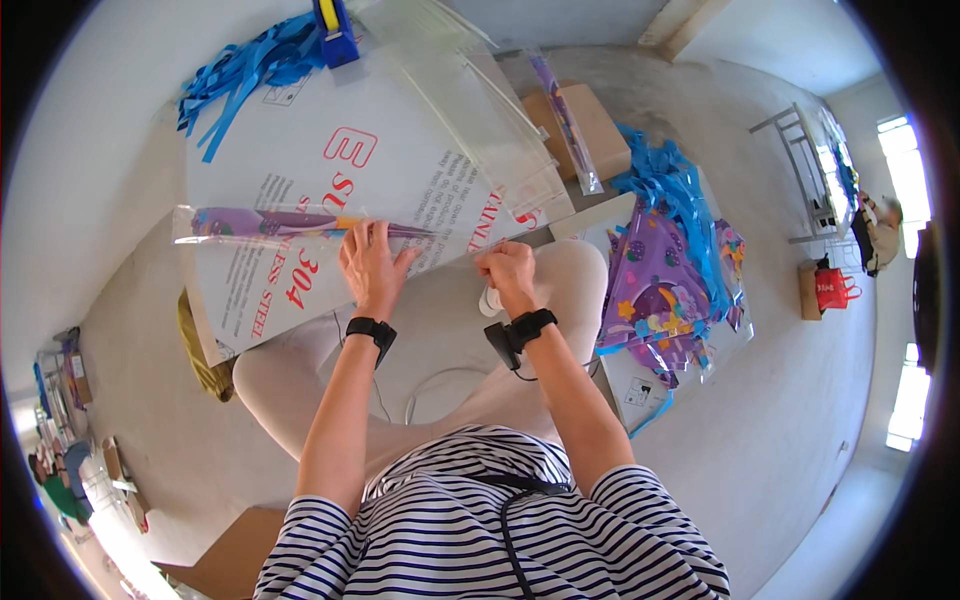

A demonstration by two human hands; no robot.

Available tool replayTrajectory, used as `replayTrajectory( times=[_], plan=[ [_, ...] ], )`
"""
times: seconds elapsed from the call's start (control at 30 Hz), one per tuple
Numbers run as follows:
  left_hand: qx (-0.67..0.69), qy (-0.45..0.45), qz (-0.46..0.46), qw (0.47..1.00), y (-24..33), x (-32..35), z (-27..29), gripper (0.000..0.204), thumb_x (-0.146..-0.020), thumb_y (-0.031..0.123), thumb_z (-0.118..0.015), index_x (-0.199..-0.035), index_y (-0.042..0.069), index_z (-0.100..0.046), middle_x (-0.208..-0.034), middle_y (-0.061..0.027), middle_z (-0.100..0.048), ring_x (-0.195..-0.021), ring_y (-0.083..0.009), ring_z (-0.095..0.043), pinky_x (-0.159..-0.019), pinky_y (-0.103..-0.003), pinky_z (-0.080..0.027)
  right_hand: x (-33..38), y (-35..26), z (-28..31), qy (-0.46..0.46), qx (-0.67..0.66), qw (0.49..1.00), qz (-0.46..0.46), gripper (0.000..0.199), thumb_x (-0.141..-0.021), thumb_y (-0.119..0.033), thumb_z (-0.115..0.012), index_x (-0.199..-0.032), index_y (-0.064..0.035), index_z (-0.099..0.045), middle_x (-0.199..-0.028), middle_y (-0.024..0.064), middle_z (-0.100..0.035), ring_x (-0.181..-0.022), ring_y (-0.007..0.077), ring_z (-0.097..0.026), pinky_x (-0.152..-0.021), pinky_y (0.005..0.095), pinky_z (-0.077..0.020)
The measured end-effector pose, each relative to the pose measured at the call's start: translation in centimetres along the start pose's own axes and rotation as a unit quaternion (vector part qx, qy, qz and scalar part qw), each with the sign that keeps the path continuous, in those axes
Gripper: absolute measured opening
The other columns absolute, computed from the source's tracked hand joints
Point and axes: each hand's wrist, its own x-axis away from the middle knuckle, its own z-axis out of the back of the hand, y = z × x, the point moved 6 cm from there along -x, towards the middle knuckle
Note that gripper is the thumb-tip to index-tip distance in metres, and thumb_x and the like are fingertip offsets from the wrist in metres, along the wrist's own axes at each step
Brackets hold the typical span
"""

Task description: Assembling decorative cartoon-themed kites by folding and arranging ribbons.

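Note:
A clear plastic sleeve (183, 226) lies across the white printed board in front of me, with a slim purple printed bundle (262, 224), apparently a folded kite, inside it. My left hand (372, 268) rests on the bundle's right half, fingers stretched out and lying over it. To its right, my right hand (511, 272) is closed at the sleeve's right end, just past the board's near edge. The fingers seem to pinch the clear film, though the grip itself is partly hidden. Each wrist wears a black band.
Blue ribbon strips (255, 62) and a blue tape dispenser (337, 35) lie at the far left. Clear sleeves (455, 105) are stacked far right on the board. Another packed bundle (565, 120) leans on a cardboard box (590, 125). Purple kites (655, 270) with blue tails are piled to the right.

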Motion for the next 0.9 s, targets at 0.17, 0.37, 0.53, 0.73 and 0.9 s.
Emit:
replayTrajectory(
  times=[0.17,0.37,0.53,0.73,0.9],
  plan=[
    [-0.001,0.002,0.001,1.000,0.1,-0.1,-0.1,0.059,-0.071,0.032,-0.084,-0.120,0.010,-0.059,-0.125,-0.0064,-0.052,-0.122,-0.0309,-0.046,-0.103,-0.047,-0.036,-0.3,0.5,0.3,-0.042,-0.093,0.995,0.002,0.003,-0.076,0.003,-0.068,-0.079,0.0036,-0.067,-0.063,0.0099,-0.064,-0.041,0.0110,-0.048,-0.038,0.0251,-0.0328],
    [0.015,0.019,-0.011,1.000,-0.1,0.2,-0.1,0.060,-0.069,0.029,-0.085,-0.121,0.012,-0.060,-0.122,-0.0060,-0.052,-0.122,-0.0314,-0.046,-0.106,-0.050,-0.035,-0.3,0.6,0.5,-0.042,-0.116,0.992,-0.010,0.005,-0.078,0.005,-0.066,-0.083,0.0044,-0.067,-0.065,0.0115,-0.065,-0.041,0.0108,-0.048,-0.039,0.0241,-0.0333],
    [0.050,0.024,-0.039,0.998,-0.2,0.6,0.1,0.052,-0.070,0.028,-0.085,-0.118,0.015,-0.068,-0.125,-0.0085,-0.052,-0.122,-0.0330,-0.047,-0.105,-0.049,-0.037,-0.2,0.5,0.7,-0.057,-0.126,0.990,-0.007,0.007,-0.078,0.006,-0.066,-0.084,0.0043,-0.067,-0.066,0.0112,-0.065,-0.042,0.0109,-0.049,-0.040,0.0237,-0.0337],
    [0.045,0.021,-0.067,0.997,0.0,0.8,0.4,0.052,-0.071,0.025,-0.085,-0.119,0.015,-0.070,-0.127,-0.0115,-0.051,-0.121,-0.0327,-0.048,-0.104,-0.048,-0.038,0.1,0.1,1.1,-0.059,-0.124,0.991,-0.006,0.009,-0.078,0.004,-0.066,-0.087,0.0050,-0.068,-0.068,0.0107,-0.066,-0.043,0.0108,-0.050,-0.041,0.0237,-0.0353],
    [0.044,0.015,-0.060,0.997,0.2,0.7,0.7,0.052,-0.070,0.023,-0.085,-0.119,0.015,-0.070,-0.127,-0.0119,-0.051,-0.120,-0.0319,-0.048,-0.103,-0.048,-0.038,-0.1,-0.5,2.6,0.021,-0.055,0.997,0.042,0.010,-0.077,-0.001,-0.069,-0.087,0.0022,-0.069,-0.069,0.0092,-0.067,-0.049,0.0156,-0.057,-0.047,0.0289,-0.0443]
  ],
)
